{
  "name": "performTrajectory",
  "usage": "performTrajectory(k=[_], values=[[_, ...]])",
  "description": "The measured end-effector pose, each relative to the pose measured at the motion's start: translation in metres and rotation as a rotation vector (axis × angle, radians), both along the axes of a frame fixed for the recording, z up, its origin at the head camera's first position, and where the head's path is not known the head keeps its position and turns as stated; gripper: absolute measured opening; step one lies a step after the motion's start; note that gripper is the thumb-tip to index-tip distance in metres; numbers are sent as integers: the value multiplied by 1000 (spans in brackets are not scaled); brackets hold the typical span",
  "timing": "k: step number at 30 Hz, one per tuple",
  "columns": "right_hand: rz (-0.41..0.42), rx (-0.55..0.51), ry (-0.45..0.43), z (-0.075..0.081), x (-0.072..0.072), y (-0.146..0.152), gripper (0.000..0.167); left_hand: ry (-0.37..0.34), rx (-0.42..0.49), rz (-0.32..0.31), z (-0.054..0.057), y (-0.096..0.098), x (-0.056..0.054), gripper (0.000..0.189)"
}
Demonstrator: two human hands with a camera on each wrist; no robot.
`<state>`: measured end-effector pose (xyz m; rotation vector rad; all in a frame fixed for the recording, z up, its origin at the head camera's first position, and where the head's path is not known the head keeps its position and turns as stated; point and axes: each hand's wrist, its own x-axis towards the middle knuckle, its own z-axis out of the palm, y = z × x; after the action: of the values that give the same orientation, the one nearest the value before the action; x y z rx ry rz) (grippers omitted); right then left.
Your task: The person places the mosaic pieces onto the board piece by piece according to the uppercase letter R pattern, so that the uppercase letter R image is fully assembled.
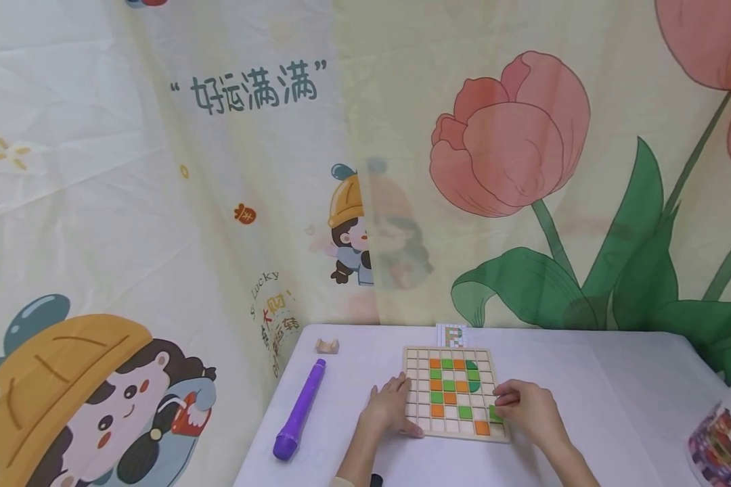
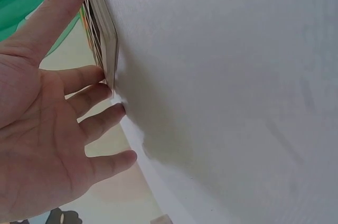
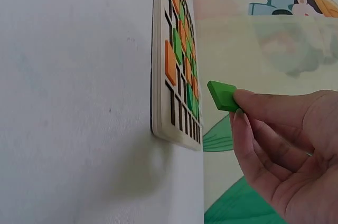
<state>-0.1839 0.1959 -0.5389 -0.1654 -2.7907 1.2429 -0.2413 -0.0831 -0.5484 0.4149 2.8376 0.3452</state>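
A wooden grid board (image 1: 457,437) lies on the white table, with orange and green square tiles and curved green pieces set in some cells. My right hand (image 1: 533,409) pinches a green square tile (image 3: 222,95) between thumb and fingertips. In the head view this tile overlaps the board's lower right edge; the right wrist view shows a gap between tile and board. At the board's left side rests my left hand (image 1: 385,407), fingers spread and fairly straight against the edge, thumb along the near corner. An orange tile (image 1: 482,427) sits near the board's front edge.
A small card (image 1: 452,335) with a coloured grid pattern stands behind the board. Left of it are a purple microphone (image 1: 300,412) and a small wooden block (image 1: 327,347). A white jar (image 1: 726,433) with a printed picture is at far right. Printed curtains (image 1: 396,101) hang behind.
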Motion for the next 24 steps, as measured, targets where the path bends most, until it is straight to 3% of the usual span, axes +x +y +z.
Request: performTrajectory(k=[12, 24], values=[[76, -146, 26, 0, -11, -42, 23, 5, -3, -11, 4, -1, 3, 113], [135, -208, 32, -24, -23, -71, 24, 20, -24, -23, 4, -3, 3, 110]])
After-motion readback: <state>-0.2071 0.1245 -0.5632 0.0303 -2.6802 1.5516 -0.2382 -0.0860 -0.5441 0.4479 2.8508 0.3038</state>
